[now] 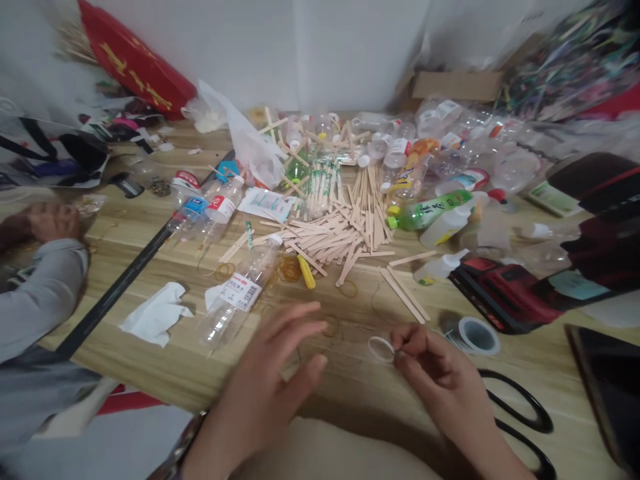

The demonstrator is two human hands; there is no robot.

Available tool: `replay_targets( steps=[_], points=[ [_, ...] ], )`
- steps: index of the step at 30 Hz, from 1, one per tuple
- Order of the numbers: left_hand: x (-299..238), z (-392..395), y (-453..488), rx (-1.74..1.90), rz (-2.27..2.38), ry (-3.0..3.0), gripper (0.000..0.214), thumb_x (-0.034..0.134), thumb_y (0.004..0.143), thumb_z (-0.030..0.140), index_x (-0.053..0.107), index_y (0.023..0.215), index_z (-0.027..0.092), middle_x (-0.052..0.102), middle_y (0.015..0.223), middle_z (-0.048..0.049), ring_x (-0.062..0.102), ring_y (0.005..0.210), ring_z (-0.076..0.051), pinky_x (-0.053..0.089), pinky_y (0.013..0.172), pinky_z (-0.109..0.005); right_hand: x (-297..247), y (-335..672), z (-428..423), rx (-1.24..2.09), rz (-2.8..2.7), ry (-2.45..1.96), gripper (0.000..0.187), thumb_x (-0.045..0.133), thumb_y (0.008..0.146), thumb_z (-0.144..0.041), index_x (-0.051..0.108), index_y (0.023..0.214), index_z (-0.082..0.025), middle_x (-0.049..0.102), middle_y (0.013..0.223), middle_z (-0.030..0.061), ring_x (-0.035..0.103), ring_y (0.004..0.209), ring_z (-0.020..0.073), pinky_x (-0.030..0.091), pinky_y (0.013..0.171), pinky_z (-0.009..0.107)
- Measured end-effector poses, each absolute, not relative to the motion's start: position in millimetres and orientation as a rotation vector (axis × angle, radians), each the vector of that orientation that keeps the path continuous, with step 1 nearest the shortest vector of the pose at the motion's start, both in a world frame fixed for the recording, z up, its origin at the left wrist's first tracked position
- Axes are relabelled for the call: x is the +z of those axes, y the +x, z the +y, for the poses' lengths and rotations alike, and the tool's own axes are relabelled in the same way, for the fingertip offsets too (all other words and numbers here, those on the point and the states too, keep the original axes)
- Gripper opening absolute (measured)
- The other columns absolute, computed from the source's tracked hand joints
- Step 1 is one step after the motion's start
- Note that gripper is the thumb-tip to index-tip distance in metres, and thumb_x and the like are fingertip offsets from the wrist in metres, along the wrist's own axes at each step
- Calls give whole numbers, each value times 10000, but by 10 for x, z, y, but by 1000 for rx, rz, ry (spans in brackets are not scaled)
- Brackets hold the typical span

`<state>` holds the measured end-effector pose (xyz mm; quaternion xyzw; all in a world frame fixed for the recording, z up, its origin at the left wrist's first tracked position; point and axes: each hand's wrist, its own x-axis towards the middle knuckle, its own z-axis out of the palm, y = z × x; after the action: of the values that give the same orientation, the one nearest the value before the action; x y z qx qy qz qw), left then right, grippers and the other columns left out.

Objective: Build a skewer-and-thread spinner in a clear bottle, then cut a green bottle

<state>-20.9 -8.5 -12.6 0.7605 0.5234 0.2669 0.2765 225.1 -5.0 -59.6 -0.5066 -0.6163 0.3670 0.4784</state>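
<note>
Progress appears early: one small white ring is in hand, joined to nothing visible. The wooden sticks lie loose in a heap on the counter, and the clear bottle lies whole with its cap on. Any remaining work cannot be determined. The right hand pinches the ring at its edge between thumb and fingers. The left hand stands wide, nothing visible in it; the ring sits apart from it, to its right, above the counter.
</note>
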Motion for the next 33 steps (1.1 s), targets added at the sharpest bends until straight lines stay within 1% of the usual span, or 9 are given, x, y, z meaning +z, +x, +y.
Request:
replay_targets(
  steps=[3, 5, 8, 12, 19, 23, 28, 30, 33],
  points=[
    [-138, -36, -612, 749, 1835, 2297, 301, 522, 930, 360, 627, 1168, 209, 629, 1282, -135, 504, 1249, -332, 347, 1076, -513, -541, 2363, -46, 890, -1530, -1259, 194, 607, 787, -132, 512, 650, -231, 619, 728, -3, 597, 626, 139, 469, 544, 206],
    [-191, 37, -841, 521, 2158, 2295, 513, 562, 890, 457, 545, 1293, 139, 576, 1342, -215, 493, 1249, -416, 367, 1033, -570, -487, 2431, -61, 871, -1539, -1261, 198, 601, 799, -146, 510, 645, -232, 607, 714, -7, 590, 615, 134, 466, 528, 193],
    [-271, 139, -1020, 78, 2280, 2073, 683, 583, 861, 473, 414, 1403, 94, 634, 1246, -256, 572, 1158, -448, 462, 898, -534, -418, 2527, -117, 849, -1596, -1263, 198, 594, 815, -180, 511, 643, -232, 603, 704, -6, 588, 600, 129, 466, 514, 182],
    [-325, 204, -1035, 27, 2181, 1844, 722, 575, 847, 433, 328, 1450, 124, 624, 1286, -229, 620, 1133, -403, 491, 860, -465, -411, 2665, -217, 854, -1713, -1402, 163, 577, 835, -198, 505, 694, -235, 642, 788, 10, 623, 679, 145, 498, 594, 200],
    [-263, 211, -1019, 488, 2022, 1585, 804, 654, 759, 519, 363, 1432, 188, 612, 1321, -163, 594, 1170, -387, 463, 928, -474, -456, 2914, -327, 909, -2000, -1529, 115, 562, 815, -247, 533, 704, -247, 648, 736, -7, 638, 640, 150, 500, 545, 189],
    [-119, 237, -851, 783, 1586, 1299, 760, 734, 736, 490, 438, 1384, 226, 653, 1278, -101, 604, 1158, -309, 461, 945, -388, -478, 3038, -409, 893, -1983, -1576, 161, 543, 812, -276, 511, 657, -245, 646, 714, -6, 636, 602, 139, 502, 518, 175],
    [26, 336, -549, 883, 1150, 1043, 585, 847, 634, 437, 623, 1114, 189, 728, 923, -48, 657, 819, -207, 489, 709, -273, -503, 3168, -488, 855, -2072, -1613, 161, 550, 851, -278, 547, 692, -250, 668, 717, 10, 669, 650, 161, 555, 596, 207],
    [30, 372, -471, 860, 1033, 995, 541, 856, 625, 437, 653, 1057, 184, 718, 851, -33, 634, 734, -176, 475, 656, -255, -478, 3175, -514, 742, -2105, -1643, 101, 571, 863, -303, 642, 813, -253, 714, 829, 48, 707, 766, 203, 590, 693, 267],
    [-26, 400, -403, 806, 913, 927, 472, 824, 679, 426, 684, 1058, 181, 726, 914, -41, 647, 763, -184, 486, 676, -261, -385, 3086, -525, 553, -2116, -1637, 250, 627, 857, -366, 702, 1072, -261, 711, 1137, 108, 684, 1058, 286, 579, 896, 395]
  ],
)
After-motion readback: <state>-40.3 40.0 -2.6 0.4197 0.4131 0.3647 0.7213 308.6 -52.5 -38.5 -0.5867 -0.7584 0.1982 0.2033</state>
